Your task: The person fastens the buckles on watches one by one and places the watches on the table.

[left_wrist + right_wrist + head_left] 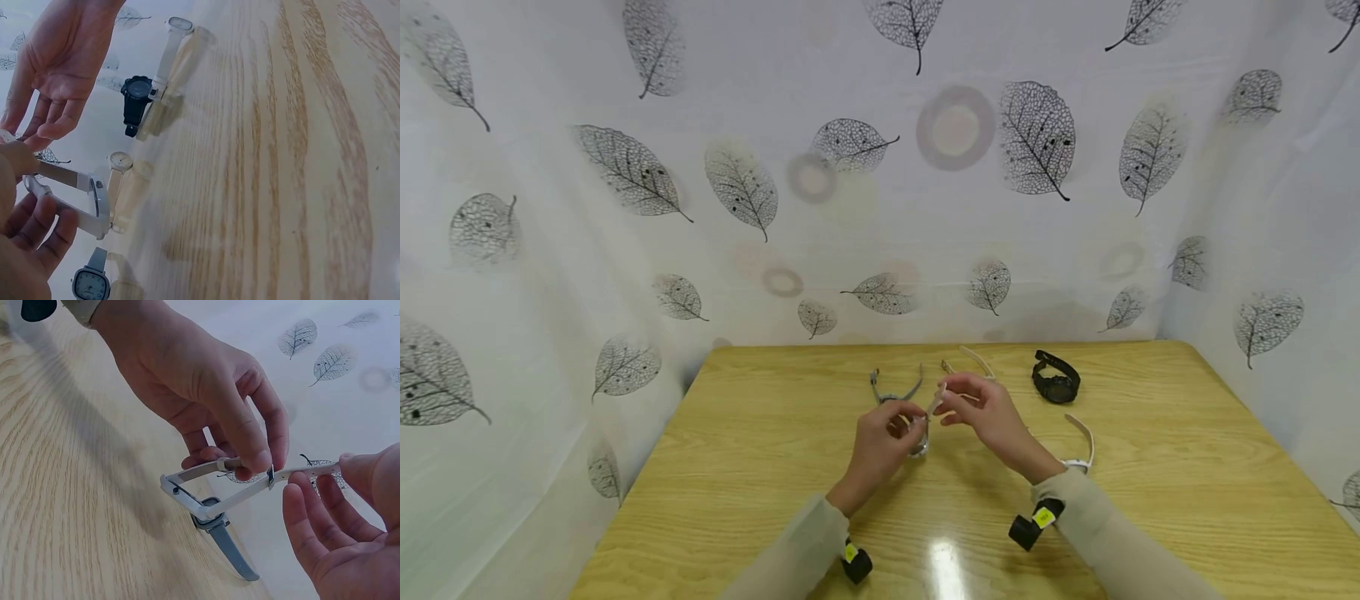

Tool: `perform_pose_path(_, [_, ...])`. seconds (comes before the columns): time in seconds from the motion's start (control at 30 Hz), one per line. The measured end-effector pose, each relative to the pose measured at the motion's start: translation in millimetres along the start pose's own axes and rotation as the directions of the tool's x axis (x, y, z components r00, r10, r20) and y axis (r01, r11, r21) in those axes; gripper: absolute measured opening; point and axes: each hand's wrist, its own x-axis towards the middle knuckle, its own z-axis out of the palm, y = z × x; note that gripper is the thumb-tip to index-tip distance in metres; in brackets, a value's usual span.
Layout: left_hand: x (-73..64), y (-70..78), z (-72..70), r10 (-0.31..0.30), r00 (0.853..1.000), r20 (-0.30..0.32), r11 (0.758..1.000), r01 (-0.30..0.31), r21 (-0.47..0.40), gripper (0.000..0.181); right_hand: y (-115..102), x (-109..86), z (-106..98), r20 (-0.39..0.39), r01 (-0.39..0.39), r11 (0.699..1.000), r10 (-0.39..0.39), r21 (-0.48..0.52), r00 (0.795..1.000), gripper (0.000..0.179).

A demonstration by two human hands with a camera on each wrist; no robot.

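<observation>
A white wristwatch (181,497) is held up between both hands, its strap bent into a loop. My left hand (878,446) pinches the strap beside the metal buckle (270,479). The perforated strap end (312,470) passes through the buckle, and my right hand (988,417) grips its tip between thumb and finger. In the left wrist view, the watch case (100,209) hangs below the left fingers, its dial turned away. Just behind the left hand, a grey-blue watch (231,550) lies on the table.
Behind the right hand lies a watch with a pale strap (976,360). A black watch (1057,386) sits at the back right of the wooden table (737,433). Another white watch (1081,461) is beside the right forearm. A leaf-patterned curtain (850,217) surrounds the table.
</observation>
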Motion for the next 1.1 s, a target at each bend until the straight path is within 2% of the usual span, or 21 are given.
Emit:
perform_pose_path(0.23, [0.1, 1.1, -1.1, -0.012, 1.000, 0.004, 1.000, 0.012, -0.010, 0.012, -3.3, -0.4, 1.5, 0.005, -0.011, 1.000, 0.011, 0.007, 1.000, 0.029])
perform_pose_path(0.47, [-0.4, 0.1, 0.8, 0.027, 0.999, -0.034, 1.000, -0.028, -0.012, 0.011, -6.6, -1.2, 2.5, 0.007, -0.028, 1.000, 0.028, 0.003, 1.000, 0.030])
perform_pose_path(0.63, [-0.8, -0.6, 1.3, 0.033, 0.999, -0.034, 0.999, -0.033, -0.018, 0.012, -9.0, -1.3, 2.9, 0.010, -0.035, 0.999, 0.035, -0.002, 0.999, 0.032])
perform_pose_path(0.8, [-0.8, -0.9, 0.9, 0.038, 0.999, -0.007, 0.999, -0.038, -0.013, 0.010, -9.8, -0.4, 3.3, -0.002, -0.035, 0.999, 0.035, -0.028, 0.999, 0.032])
perform_pose_path(1.1, [-1.6, -0.2, -1.0, 0.075, 0.997, -0.017, 0.997, -0.075, 0.033, 0.009, -8.3, 1.8, 4.8, 0.029, 0.010, 0.992, -0.006, -0.126, 1.000, 0.028])
